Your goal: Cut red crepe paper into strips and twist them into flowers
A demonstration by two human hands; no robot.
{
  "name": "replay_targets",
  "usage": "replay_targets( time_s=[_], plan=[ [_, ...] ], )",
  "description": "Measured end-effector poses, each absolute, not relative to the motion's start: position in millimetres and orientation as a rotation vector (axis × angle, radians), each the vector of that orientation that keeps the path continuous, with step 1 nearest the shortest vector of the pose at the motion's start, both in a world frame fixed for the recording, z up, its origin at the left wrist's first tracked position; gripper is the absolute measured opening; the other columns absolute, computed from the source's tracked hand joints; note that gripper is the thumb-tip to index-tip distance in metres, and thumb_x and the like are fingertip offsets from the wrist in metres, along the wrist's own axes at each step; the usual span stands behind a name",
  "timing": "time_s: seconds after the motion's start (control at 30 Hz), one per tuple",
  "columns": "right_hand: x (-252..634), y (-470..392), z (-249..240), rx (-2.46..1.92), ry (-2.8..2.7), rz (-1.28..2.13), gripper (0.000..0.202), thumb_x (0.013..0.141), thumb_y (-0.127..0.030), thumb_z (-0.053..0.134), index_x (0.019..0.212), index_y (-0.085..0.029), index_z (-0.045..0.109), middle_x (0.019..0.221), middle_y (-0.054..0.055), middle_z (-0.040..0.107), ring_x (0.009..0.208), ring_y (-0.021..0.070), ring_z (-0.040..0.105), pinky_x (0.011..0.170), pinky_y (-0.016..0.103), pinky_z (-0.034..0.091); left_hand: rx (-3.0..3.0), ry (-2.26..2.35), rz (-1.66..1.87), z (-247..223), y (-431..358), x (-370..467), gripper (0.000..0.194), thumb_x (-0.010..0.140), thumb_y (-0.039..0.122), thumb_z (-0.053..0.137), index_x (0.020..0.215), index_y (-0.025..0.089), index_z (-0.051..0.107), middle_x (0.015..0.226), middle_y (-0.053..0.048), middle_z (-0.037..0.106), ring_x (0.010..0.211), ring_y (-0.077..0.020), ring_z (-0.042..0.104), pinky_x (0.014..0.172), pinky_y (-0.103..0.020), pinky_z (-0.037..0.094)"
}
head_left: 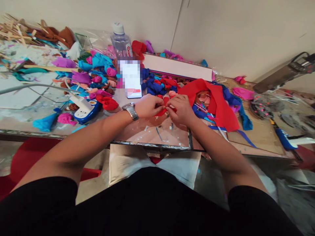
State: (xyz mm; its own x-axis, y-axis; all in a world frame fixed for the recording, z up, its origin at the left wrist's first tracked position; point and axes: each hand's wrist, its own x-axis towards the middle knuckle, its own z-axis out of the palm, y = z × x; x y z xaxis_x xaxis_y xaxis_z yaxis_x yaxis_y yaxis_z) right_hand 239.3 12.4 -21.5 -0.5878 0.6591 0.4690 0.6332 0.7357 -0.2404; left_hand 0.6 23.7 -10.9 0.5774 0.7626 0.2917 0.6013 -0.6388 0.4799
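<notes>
Far left: a heap of wooden sticks (14,31) lies at the back corner of the table (152,131), with brown scraps beside it.
Left of centre: rolled bits of crepe in purple, teal and pink are strewn about; a white and blue power strip (85,108) sits near the front edge, a teal cone (45,123) just beyond it.
Bottle: a clear water bottle (121,41) stands upright at the back, against the wall.
Phone: a phone (132,78) leans in front of the bottle, its screen blurred.
Left hand: the left hand (147,105), a metal watch (130,110) on its wrist, is pinched onto the small red paper piece (162,106); fingers closed on its left side.
Red paper piece: it sits between both hands, held just above the table top at the middle of the front edge.
Right hand: the right hand (181,109) grips the same red piece from the right, fingers curled tight, touching the left hand's fingertips.
Right of the hands: a large red paper sheet (216,98) is draped over pink and blue scraps.
Back: a long white box (177,67) lies along the wall.
Far right: a dark tool (285,72) rests near the wall; what kind, I cannot tell.
</notes>
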Motion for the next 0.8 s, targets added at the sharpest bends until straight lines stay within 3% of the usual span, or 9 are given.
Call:
replay_targets(
  time_s=[0.27, 0.47, 0.8],
  plan=[
    [237.3, 14.8, -24.2, -1.016, -2.380, 0.205, 0.013, 0.099, -0.031, 0.059, 0.093, -0.024, 0.068, 0.102, 0.010, 0.079, 0.108, 0.0323, 0.063, 0.095, 0.048, 0.036, 2.540, 1.084, 0.642, -15.8, 24.3, 0.4, 0.030, 0.099, 0.042, 0.060, 0.090, 0.022, 0.081, 0.077, -0.005, 0.077, 0.064, -0.0162, 0.059, 0.065, -0.031, 0.034],
    [240.1, 18.2, -27.7, -0.941, -2.303, 0.247, 0.016, 0.099, -0.037, 0.064, 0.093, -0.024, 0.071, 0.102, 0.010, 0.081, 0.107, 0.0319, 0.065, 0.097, 0.049, 0.039, 2.520, 1.117, 0.652, -15.0, 25.0, -0.2, 0.033, 0.101, 0.043, 0.061, 0.084, 0.020, 0.079, 0.070, -0.003, 0.072, 0.059, -0.0142, 0.053, 0.063, -0.031, 0.031],
    [240.0, 19.5, -27.5, -0.942, -2.296, 0.289, 0.008, 0.091, -0.030, 0.063, 0.086, -0.024, 0.067, 0.090, 0.008, 0.076, 0.099, 0.0307, 0.065, 0.089, 0.047, 0.039, 2.487, 1.014, 0.671, -13.3, 22.9, 1.4, 0.030, 0.097, 0.041, 0.060, 0.083, 0.019, 0.073, 0.070, -0.002, 0.068, 0.061, -0.0131, 0.052, 0.064, -0.030, 0.032]
  ],
)
